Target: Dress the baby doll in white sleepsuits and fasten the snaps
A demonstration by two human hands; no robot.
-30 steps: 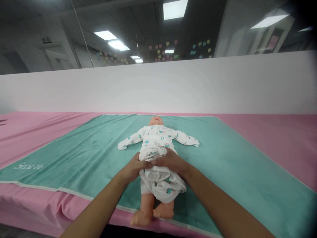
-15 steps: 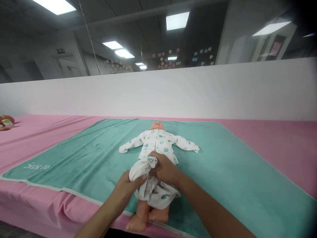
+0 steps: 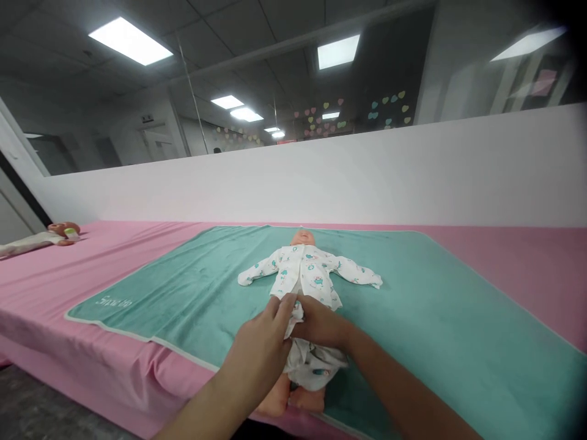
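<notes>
A baby doll (image 3: 303,238) lies on its back on a green blanket (image 3: 413,305), arms spread and feet toward me. It wears a white printed jacket (image 3: 316,276). White printed baby pants (image 3: 316,368) are bunched around its legs, with the bare feet showing below. My left hand (image 3: 266,336) is closed on the pants' waistband, its thumb and fingers near the doll's middle. Right beside it, my right hand (image 3: 321,321) grips the same cloth. The fingertips of both hands are partly hidden by the hands and the fabric.
The blanket lies on a pink sheet (image 3: 151,244) over a raised surface with its front edge near me. A second doll (image 3: 64,230) lies at the far left. Behind stands a low white wall (image 3: 321,189) under a mirror or window (image 3: 257,73).
My left hand has moved up and inward from the side of the pants to meet my right hand at the waistband. The view has shifted left.
</notes>
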